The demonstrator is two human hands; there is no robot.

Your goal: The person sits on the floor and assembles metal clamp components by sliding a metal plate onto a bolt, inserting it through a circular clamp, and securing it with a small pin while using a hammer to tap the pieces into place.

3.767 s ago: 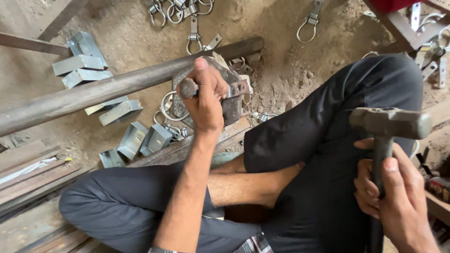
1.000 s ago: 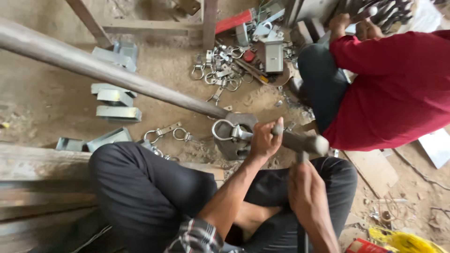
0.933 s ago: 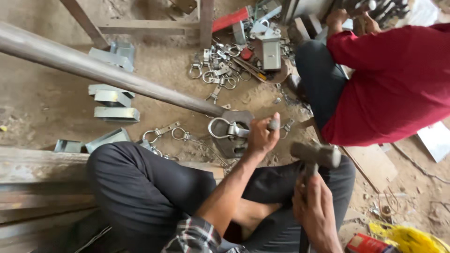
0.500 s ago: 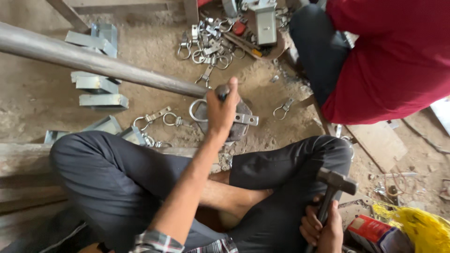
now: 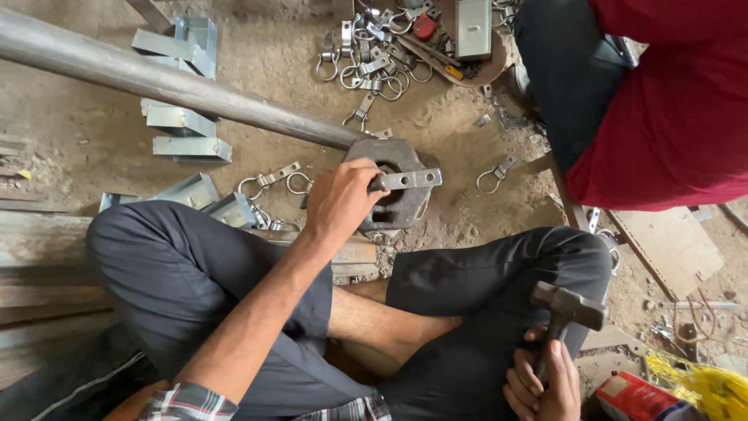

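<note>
My left hand (image 5: 340,201) grips a flat grey metal clamp piece (image 5: 407,180) and holds it across the hole of a heavy iron block (image 5: 397,187) on the dirt floor. Down at the lower right, my right hand (image 5: 541,383) is closed around the handle of a hammer (image 5: 567,310), whose head sits over my right knee, well away from the block. My legs in dark trousers are crossed between the two hands.
A long steel pipe (image 5: 164,80) runs from the upper left to the block. Galvanised brackets (image 5: 183,132) and ring clamps (image 5: 374,58) lie scattered on the floor. Another person in a red shirt (image 5: 670,101) sits at the upper right. Wooden planks (image 5: 47,257) lie at left.
The hammer has come down from above the block to beside my right knee. My left hand has shifted on the block and now lays the flat clamp piece across it.
</note>
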